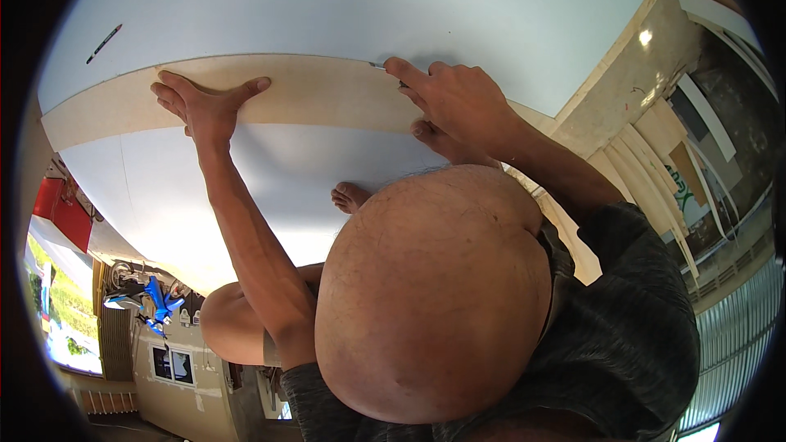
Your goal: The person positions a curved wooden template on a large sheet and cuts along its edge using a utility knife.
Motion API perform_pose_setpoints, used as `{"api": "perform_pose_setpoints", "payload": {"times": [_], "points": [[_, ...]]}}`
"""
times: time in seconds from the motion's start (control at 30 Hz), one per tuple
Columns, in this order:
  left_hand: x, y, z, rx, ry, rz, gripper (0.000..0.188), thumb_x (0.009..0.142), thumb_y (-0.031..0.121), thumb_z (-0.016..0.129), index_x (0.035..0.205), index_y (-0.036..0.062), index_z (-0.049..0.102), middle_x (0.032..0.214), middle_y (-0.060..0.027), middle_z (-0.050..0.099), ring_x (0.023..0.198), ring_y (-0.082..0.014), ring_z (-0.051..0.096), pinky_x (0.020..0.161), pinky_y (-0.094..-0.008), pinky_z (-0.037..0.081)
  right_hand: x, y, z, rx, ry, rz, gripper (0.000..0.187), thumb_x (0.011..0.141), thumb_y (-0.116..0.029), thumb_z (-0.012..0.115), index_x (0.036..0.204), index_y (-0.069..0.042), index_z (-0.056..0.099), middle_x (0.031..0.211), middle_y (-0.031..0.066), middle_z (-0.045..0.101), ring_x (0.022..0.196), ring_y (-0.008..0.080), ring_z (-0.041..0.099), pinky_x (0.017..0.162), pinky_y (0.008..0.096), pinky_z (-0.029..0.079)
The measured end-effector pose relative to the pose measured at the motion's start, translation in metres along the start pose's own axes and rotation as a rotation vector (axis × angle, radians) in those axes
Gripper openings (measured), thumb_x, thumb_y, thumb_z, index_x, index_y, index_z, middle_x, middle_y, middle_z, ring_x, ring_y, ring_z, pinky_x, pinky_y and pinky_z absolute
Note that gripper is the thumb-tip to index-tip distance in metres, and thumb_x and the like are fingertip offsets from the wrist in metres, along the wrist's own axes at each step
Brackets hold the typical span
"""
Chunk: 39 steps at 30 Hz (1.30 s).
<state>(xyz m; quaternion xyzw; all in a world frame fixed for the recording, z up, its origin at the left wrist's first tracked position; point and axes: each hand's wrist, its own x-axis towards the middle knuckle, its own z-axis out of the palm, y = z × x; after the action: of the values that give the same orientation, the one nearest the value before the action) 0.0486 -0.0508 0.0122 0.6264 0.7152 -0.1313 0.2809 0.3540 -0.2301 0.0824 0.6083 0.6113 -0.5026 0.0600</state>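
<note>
A long tan strip of board (pixel 327 92) lies across a large pale blue-white sheet (pixel 270 8). My left hand (pixel 205 106) presses down on the strip's left part, fingers and thumb spread. Closed around a utility knife (pixel 377 65), my right hand (pixel 458 98) is at the strip's far edge, toward its right end. Only the thin metal tip of the knife shows; its handle is hidden in my fingers. The tip rests at or very close to the line where strip and sheet meet. A dark pencil (pixel 104 43) lies on the sheet at the far left.
My bare feet (pixel 350 196) stand on the near part of the sheet. Beyond its right edge, offcut boards and strips (pixel 647 172) lie on a concrete floor (pixel 630 57). To the left are a red box (pixel 64 213) and a blue motorbike (pixel 160 303).
</note>
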Motion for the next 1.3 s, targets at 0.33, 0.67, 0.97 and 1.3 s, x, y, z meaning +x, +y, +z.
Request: {"api": "perform_pose_setpoints", "payload": {"times": [0.33, 0.67, 0.97, 1.3], "points": [[0.0, 0.0, 0.0, -0.019, -0.013, -0.011, 0.175, 0.046, 0.055, 0.105, 0.167, -0.001, -0.007, 0.176, -0.0266, -0.011, 0.164, -0.0397, -0.01, 0.123, -0.0761, 0.014, -0.015, 0.01, 0.008, -0.012, 0.024, 0.051, 0.07, 0.09, -0.038, 0.078, 0.148, -0.019, 0.043, 0.081, 0.0132, 0.067, 0.072, 0.0301, 0.069, 0.061, 0.0447, 0.057], [0.001, -0.002, 0.001, -0.005, 0.013, 0.008, 0.175, 0.046, 0.056, 0.104, 0.167, -0.0016, -0.007, 0.176, -0.0262, -0.01, 0.164, -0.0403, -0.01, 0.124, -0.0744, 0.014, -0.025, 0.021, 0.013, -0.062, -0.018, 0.154, 0.061, 0.096, -0.039, 0.07, 0.148, -0.019, 0.045, 0.081, 0.011, 0.067, 0.072, 0.0322, 0.07, 0.061, 0.0466, 0.056], [0.004, -0.006, 0.003, 0.005, 0.016, 0.011, 0.174, 0.046, 0.057, 0.104, 0.167, -0.002, -0.006, 0.176, -0.0279, -0.01, 0.164, -0.0398, -0.009, 0.128, -0.0666, 0.016, -0.047, 0.045, 0.029, -0.15, 0.008, 0.18, 0.049, 0.104, -0.034, 0.061, 0.149, -0.025, 0.044, 0.077, 0.01, 0.066, 0.065, 0.0294, 0.069, 0.055, 0.0428, 0.056], [0.003, 0.001, 0.0, 0.046, 0.009, -0.014, 0.176, 0.045, 0.058, 0.104, 0.168, -0.0016, -0.006, 0.176, -0.0273, -0.01, 0.164, -0.0393, -0.008, 0.129, -0.0641, 0.017, -0.065, 0.059, 0.034, -0.146, 0.005, 0.231, 0.047, 0.105, -0.029, 0.059, 0.149, -0.028, 0.044, 0.076, 0.0103, 0.065, 0.063, 0.0307, 0.069, 0.053, 0.0427, 0.055]]}}
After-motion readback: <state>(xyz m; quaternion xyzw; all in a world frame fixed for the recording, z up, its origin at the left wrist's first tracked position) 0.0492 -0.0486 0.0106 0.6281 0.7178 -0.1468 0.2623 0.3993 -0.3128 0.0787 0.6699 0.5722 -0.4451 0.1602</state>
